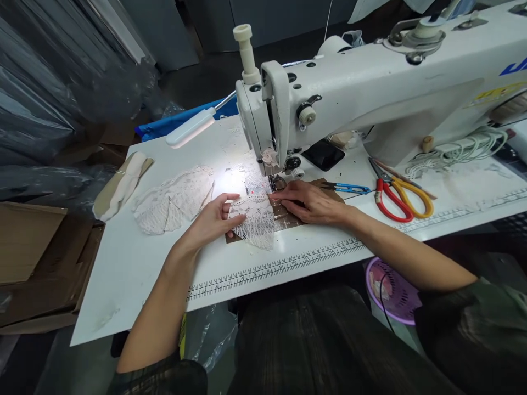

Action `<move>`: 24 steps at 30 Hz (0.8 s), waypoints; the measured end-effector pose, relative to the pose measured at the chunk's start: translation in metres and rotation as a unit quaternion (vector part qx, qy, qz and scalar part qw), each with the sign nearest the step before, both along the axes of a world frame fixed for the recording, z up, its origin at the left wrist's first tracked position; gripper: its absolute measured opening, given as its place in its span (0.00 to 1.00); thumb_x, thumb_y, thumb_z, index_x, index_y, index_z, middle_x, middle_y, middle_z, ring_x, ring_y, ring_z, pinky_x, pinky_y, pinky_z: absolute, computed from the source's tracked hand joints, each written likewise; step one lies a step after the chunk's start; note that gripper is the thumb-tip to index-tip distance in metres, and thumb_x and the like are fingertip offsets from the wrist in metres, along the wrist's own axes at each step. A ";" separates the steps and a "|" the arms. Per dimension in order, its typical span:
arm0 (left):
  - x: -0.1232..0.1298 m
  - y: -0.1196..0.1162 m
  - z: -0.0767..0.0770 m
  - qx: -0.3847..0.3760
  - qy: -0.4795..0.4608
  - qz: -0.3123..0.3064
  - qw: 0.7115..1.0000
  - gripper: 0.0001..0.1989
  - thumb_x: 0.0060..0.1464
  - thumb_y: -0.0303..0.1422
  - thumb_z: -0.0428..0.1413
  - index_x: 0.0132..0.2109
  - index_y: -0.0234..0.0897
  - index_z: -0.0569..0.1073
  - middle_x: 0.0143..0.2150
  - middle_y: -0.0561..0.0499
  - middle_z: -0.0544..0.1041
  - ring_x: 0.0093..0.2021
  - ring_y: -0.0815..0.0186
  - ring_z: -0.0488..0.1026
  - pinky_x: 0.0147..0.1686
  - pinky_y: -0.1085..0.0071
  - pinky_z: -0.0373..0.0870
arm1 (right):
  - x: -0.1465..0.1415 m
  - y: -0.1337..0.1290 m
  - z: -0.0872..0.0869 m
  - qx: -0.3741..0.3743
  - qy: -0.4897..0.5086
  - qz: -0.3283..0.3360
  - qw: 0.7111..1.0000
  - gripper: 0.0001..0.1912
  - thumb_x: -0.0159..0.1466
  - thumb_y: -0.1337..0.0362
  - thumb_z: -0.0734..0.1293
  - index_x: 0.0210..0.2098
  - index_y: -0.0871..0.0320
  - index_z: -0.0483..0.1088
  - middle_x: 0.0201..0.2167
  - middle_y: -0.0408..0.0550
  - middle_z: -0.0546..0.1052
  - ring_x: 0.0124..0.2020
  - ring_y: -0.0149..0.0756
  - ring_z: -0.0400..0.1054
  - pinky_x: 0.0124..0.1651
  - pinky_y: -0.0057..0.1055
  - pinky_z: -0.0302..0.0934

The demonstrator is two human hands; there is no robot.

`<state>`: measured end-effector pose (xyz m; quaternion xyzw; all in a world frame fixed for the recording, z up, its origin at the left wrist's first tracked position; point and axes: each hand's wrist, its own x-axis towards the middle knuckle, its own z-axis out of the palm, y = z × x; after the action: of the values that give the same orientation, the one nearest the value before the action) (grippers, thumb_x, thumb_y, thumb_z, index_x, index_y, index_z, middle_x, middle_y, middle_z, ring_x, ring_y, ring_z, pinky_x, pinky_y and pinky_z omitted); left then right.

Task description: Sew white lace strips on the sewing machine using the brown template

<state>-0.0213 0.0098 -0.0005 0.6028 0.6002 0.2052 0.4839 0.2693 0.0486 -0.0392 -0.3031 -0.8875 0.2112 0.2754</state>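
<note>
My hands are apart — my left hand (212,220) pinches the white lace (258,219) over a brown sheet (288,220) near the sewing machine (354,90), while my right hand (312,203) has fingertips by its edge — gripping or not, I cannot tell.

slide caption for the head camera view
Left hand holding white lace, right hand close by, at a sewing machine.

The left hand (212,219) pinches a bit of white lace (257,222) by the big sewing machine's (370,93) needle. The right hand (308,202) is at the lace's other side. More lace (175,200) lies to the left, and scissors (386,176) (one handle red, one yellow) lie to the right.
</note>
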 end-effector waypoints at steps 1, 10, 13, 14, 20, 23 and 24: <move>0.000 0.000 0.000 -0.002 0.007 -0.003 1.000 0.31 0.56 0.39 0.65 0.63 0.39 0.65 0.27 0.57 0.69 0.22 0.69 0.74 0.23 0.73 0.72 | -0.001 -0.001 0.000 0.017 -0.006 0.013 1.000 0.19 0.72 0.60 0.59 0.58 0.52 0.73 0.44 0.52 0.74 0.44 0.41 0.68 0.49 0.41 0.65; 0.005 0.000 0.008 -0.006 0.019 0.009 1.000 0.32 0.53 0.38 0.66 0.63 0.37 0.67 0.24 0.60 0.65 0.21 0.69 0.72 0.22 0.73 0.72 | -0.010 -0.009 0.000 0.102 -0.120 -0.019 0.987 0.18 0.73 0.59 0.58 0.57 0.47 0.72 0.44 0.54 0.71 0.44 0.46 0.64 0.45 0.45 0.63; 0.006 -0.001 0.006 -0.004 0.013 0.015 1.000 0.34 0.51 0.39 0.67 0.63 0.37 0.66 0.25 0.60 0.63 0.20 0.71 0.70 0.21 0.73 0.72 | -0.009 -0.008 -0.002 0.100 -0.105 -0.015 0.989 0.18 0.73 0.60 0.58 0.56 0.49 0.73 0.44 0.55 0.71 0.44 0.46 0.64 0.46 0.45 0.64; 0.006 -0.002 0.005 -0.006 0.010 0.013 1.000 0.35 0.51 0.40 0.67 0.63 0.38 0.66 0.25 0.61 0.63 0.20 0.71 0.70 0.21 0.73 0.72 | -0.008 -0.007 -0.003 0.093 -0.088 -0.009 0.992 0.18 0.73 0.60 0.58 0.56 0.50 0.74 0.43 0.55 0.72 0.44 0.45 0.64 0.46 0.44 0.64; 0.008 -0.006 0.004 0.002 0.012 -0.003 1.000 0.35 0.53 0.43 0.66 0.64 0.44 0.64 0.27 0.62 0.58 0.22 0.71 0.71 0.21 0.73 0.74 | 0.001 -0.005 -0.001 0.037 0.003 0.018 0.999 0.18 0.71 0.64 0.60 0.55 0.52 0.75 0.44 0.53 0.73 0.45 0.40 0.67 0.49 0.42 0.66; 0.008 -0.006 0.005 -0.001 0.016 0.005 1.000 0.34 0.52 0.43 0.66 0.63 0.44 0.64 0.28 0.62 0.58 0.22 0.70 0.73 0.21 0.73 0.74 | 0.001 -0.010 0.006 0.041 -0.022 0.056 0.997 0.17 0.69 0.64 0.61 0.52 0.52 0.78 0.43 0.53 0.74 0.46 0.42 0.67 0.51 0.44 0.63; 0.008 -0.005 0.005 -0.003 0.014 0.007 1.000 0.34 0.53 0.43 0.66 0.63 0.44 0.64 0.28 0.62 0.59 0.22 0.70 0.74 0.21 0.73 0.74 | 0.000 -0.011 0.008 0.040 -0.035 0.064 0.997 0.17 0.69 0.64 0.61 0.52 0.52 0.78 0.43 0.53 0.74 0.46 0.43 0.67 0.51 0.45 0.63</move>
<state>-0.0133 0.0046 0.0043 0.6001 0.6116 0.1984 0.4758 0.2694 0.0373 -0.0313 -0.2418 -0.9217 0.1822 0.2424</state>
